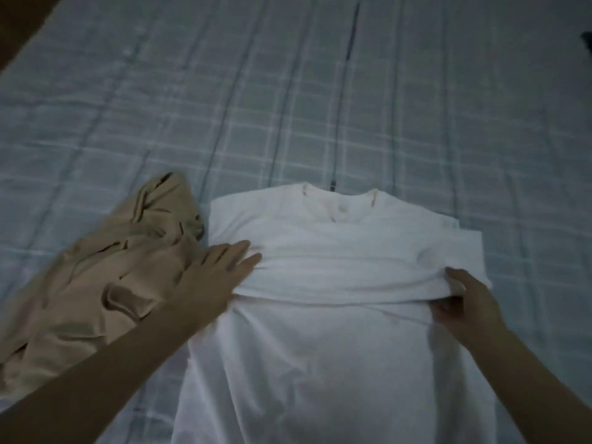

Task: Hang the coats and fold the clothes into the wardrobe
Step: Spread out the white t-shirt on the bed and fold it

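Observation:
A white T-shirt (336,245) lies spread on the bed with its collar pointing away from me and its sleeves tucked in. A horizontal fold runs across its middle. My left hand (221,277) rests flat, fingers apart, on the left end of that fold. My right hand (464,302) pinches the fold's right end, thumb on top and fingers under the cloth. A crumpled beige garment (105,283) lies just left of the shirt, partly under my left forearm.
The bed is covered by a pale blue checked sheet (288,107) that stretches far beyond the clothes. A dark object (586,43) shows at the right edge. A dark brown surface (19,20) fills the top left corner.

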### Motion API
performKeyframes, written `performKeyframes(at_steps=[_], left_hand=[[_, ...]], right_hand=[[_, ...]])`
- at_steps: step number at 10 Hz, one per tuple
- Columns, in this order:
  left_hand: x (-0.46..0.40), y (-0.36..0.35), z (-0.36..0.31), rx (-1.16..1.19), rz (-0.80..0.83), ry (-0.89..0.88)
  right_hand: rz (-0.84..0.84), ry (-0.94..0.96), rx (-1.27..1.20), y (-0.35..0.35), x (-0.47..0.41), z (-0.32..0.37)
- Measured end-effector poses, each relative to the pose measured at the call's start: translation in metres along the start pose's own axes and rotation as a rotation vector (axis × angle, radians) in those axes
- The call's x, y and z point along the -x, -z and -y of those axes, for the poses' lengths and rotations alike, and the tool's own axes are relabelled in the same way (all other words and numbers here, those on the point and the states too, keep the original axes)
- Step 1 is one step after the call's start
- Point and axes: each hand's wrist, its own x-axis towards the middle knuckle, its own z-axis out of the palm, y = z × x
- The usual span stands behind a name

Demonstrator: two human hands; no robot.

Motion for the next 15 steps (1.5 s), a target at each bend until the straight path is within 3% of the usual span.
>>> performKeyframes(at_steps=[1,2,3,4,5,7,8,9,10,11,12,13,14,15], left_hand=[[0.002,0.002,0.006,-0.074,-0.031,-0.097],[0.001,-0.003,0.004,-0.041,0.105,-0.131],[-0.008,0.005,0.008,0.096,0.344,-0.085],[-0.030,0.028,0.007,0.397,0.102,-0.008],[-0.056,0.029,0.023,0.400,-0.125,0.051],[-0.099,0.050,0.031,0.161,0.044,0.305],[-0.100,0.066,0.042,0.262,-0.182,0.441],[-0.092,0.057,0.043,0.217,-0.207,0.467],[-0.087,0.044,0.029,0.166,-0.285,0.395],[-0.085,0.033,-0.002,0.154,-0.353,0.191],[-0.066,0.020,-0.033,0.211,-0.386,0.062],[-0.037,0.006,-0.048,0.154,-0.298,0.021],[-0.012,-0.007,-0.036,0.163,-0.114,-0.020],[0.004,-0.004,-0.019,0.249,-0.101,-0.091]], right_hand=[[-0.009,0.036,0.062,0.014,-0.008,0.024],[-0.126,0.130,0.045,0.021,-0.014,0.042],[-0.086,0.120,0.207,0.029,-0.020,0.044],[-0.036,-0.037,0.237,0.036,-0.025,0.044],[0.020,-0.142,0.130,0.037,-0.031,0.051],[0.139,0.058,0.341,0.036,-0.038,0.071],[0.209,0.128,0.203,0.047,-0.043,0.089],[0.085,0.134,0.475,0.055,-0.049,0.080],[-0.068,0.245,0.898,0.049,-0.055,0.062],[-0.085,0.552,1.152,0.034,-0.052,0.047],[-0.025,0.800,1.209,0.025,-0.046,0.033],[-0.029,0.896,1.119,0.024,-0.051,0.032],[-0.140,0.808,0.956,0.035,-0.062,0.051],[-0.164,0.686,0.715,0.047,-0.066,0.076]])
